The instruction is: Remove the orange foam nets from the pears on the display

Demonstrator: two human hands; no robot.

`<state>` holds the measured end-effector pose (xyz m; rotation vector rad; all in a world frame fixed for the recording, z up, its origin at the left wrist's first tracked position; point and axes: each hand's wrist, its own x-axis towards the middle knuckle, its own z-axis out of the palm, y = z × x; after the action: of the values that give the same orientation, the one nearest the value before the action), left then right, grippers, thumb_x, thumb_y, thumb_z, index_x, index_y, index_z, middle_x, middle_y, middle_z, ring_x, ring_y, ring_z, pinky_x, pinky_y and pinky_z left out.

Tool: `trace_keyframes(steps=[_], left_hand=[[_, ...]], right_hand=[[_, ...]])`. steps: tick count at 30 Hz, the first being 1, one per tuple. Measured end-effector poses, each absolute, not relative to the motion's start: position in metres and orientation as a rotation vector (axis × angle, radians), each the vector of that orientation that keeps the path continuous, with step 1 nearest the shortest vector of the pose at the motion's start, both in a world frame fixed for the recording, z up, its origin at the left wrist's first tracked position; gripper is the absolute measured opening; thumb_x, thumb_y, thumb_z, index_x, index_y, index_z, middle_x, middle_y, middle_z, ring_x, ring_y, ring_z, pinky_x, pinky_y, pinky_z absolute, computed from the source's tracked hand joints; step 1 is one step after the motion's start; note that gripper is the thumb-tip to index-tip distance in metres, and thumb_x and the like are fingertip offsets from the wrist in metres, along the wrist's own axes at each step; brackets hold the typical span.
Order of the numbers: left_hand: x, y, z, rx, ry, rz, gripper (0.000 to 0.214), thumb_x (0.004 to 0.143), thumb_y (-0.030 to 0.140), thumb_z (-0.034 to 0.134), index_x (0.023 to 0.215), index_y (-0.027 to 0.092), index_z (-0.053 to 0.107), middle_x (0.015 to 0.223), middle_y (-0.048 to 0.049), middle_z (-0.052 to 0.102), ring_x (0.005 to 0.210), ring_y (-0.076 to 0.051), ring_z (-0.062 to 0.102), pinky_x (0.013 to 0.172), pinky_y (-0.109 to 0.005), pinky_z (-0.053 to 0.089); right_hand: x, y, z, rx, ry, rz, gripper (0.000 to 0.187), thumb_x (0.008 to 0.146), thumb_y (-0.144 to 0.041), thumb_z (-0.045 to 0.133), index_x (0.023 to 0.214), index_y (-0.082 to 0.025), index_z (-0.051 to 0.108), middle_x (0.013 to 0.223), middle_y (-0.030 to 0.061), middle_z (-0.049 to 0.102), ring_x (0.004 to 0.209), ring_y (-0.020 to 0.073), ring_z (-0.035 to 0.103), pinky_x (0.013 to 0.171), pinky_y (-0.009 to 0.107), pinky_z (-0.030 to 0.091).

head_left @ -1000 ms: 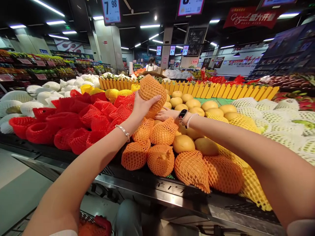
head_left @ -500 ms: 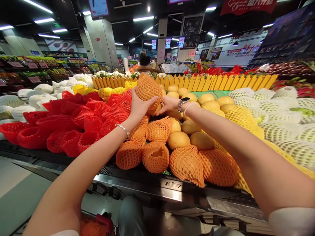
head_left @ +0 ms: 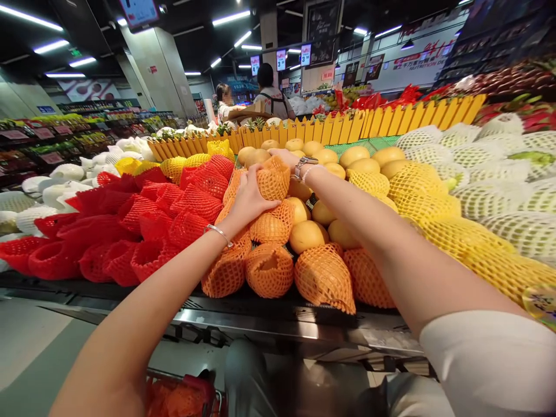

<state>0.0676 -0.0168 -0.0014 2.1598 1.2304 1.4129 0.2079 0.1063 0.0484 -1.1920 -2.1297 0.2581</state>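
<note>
My left hand (head_left: 251, 200) is wrapped round a melon in an orange foam net (head_left: 274, 178), its thumb across the front. The netted melon rests among other orange-netted fruit. Just behind it my right hand (head_left: 284, 157) reaches over the pile of bare yellow melons (head_left: 308, 236); its fingers are mostly hidden, so its grip does not show. Below my hands sit more melons in orange foam nets (head_left: 269, 269), one with its net gaping at the front.
Red foam-netted fruit (head_left: 143, 211) lies to the left, yellow-netted fruit (head_left: 428, 200) and white-netted fruit (head_left: 490, 174) to the right. A low yellow picket fence (head_left: 339, 128) runs behind. A metal shelf edge (head_left: 278, 327) borders the front. Two people (head_left: 275, 98) stand beyond the fence.
The orange-netted melon has come down onto the pile in my left hand. My right hand has moved to behind it, over the bare melons. The view has shifted.
</note>
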Motion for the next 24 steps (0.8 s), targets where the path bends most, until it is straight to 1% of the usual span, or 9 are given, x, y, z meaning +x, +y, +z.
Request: trace_keyframes(steps=[3,7,11,13,15,17,19,21,24], left_hand=[[0.066,-0.002,-0.002,2.284,1.294,1.291,0.082,0.046,0.017,0.082,0.119,0.021,0.044,0.126,-0.0104,0.042,0.129,-0.035,0.035,0.113,-0.049,0.022],[0.066,0.006,-0.004,2.238,1.322,1.215,0.082,0.042,0.017,0.082,0.117,0.019,0.048,0.123,-0.0127,0.044,0.127,-0.041,0.037,0.111,-0.053,0.023],[0.063,0.004,0.001,2.032,1.267,1.171,0.063,0.048,0.027,0.082,0.106,0.019,0.057,0.113,-0.0115,0.054,0.13,-0.04,0.039,0.113,-0.048,0.02],[0.058,0.005,0.004,1.992,1.284,1.141,0.056,0.053,0.032,0.08,0.103,0.017,0.059,0.115,-0.0133,0.057,0.135,-0.039,0.035,0.114,-0.047,0.018],[0.054,0.006,0.005,2.036,1.34,1.102,0.06,0.054,0.036,0.079,0.106,0.015,0.058,0.124,-0.0167,0.055,0.141,-0.039,0.023,0.116,-0.049,0.011],[0.051,0.006,0.009,2.1,1.404,1.085,0.067,0.056,0.043,0.078,0.113,0.014,0.057,0.135,-0.0182,0.05,0.144,-0.039,0.013,0.116,-0.05,0.001],[0.049,-0.002,0.017,2.155,1.415,1.125,0.069,0.062,0.05,0.073,0.12,0.017,0.055,0.143,-0.0164,0.044,0.145,-0.038,0.01,0.115,-0.05,-0.004],[0.046,-0.025,0.029,2.255,1.34,1.229,0.065,0.073,0.052,0.064,0.129,0.021,0.049,0.148,-0.0126,0.039,0.145,-0.035,0.014,0.116,-0.048,0.0],[0.031,-0.093,0.041,2.517,1.242,1.352,0.057,0.086,0.043,0.05,0.138,0.025,0.037,0.147,-0.0089,0.041,0.138,-0.027,0.032,0.115,-0.044,0.017]], right_hand=[[0.219,0.11,0.051,-1.383,-2.185,0.196,0.043,0.074,-0.053,0.066,0.071,-0.014,0.049,0.086,0.0073,0.064,0.089,0.0175,0.062,0.08,0.029,0.049],[0.236,0.103,0.051,-1.384,-2.198,0.215,0.046,0.071,-0.055,0.067,0.075,-0.012,0.052,0.084,0.0075,0.063,0.086,0.0179,0.062,0.08,0.031,0.051],[0.247,0.09,0.054,-1.368,-2.104,0.268,0.048,0.066,-0.054,0.073,0.083,-0.012,0.056,0.085,0.0092,0.064,0.082,0.0201,0.062,0.075,0.035,0.055],[0.251,0.082,0.057,-1.332,-2.032,0.288,0.05,0.064,-0.052,0.075,0.089,-0.013,0.057,0.088,0.0107,0.064,0.081,0.0233,0.063,0.072,0.039,0.057],[0.255,0.073,0.061,-1.248,-1.973,0.258,0.048,0.068,-0.05,0.073,0.095,-0.013,0.058,0.091,0.0113,0.064,0.087,0.0272,0.064,0.073,0.043,0.057],[0.261,0.057,0.066,-1.16,-1.931,0.201,0.049,0.075,-0.049,0.067,0.105,-0.012,0.055,0.099,0.0118,0.064,0.096,0.0296,0.062,0.078,0.045,0.056],[0.27,0.034,0.07,-1.123,-1.926,0.119,0.053,0.081,-0.05,0.059,0.118,-0.012,0.048,0.109,0.0132,0.06,0.103,0.0313,0.06,0.081,0.046,0.054],[0.282,0.002,0.073,-1.133,-1.968,-0.023,0.06,0.083,-0.051,0.056,0.127,-0.013,0.04,0.119,0.0152,0.056,0.109,0.034,0.056,0.086,0.049,0.051],[0.302,-0.056,0.069,-1.175,-2.094,-0.313,0.07,0.08,-0.051,0.062,0.135,-0.018,0.034,0.13,0.0163,0.051,0.115,0.0378,0.052,0.093,0.052,0.046]])
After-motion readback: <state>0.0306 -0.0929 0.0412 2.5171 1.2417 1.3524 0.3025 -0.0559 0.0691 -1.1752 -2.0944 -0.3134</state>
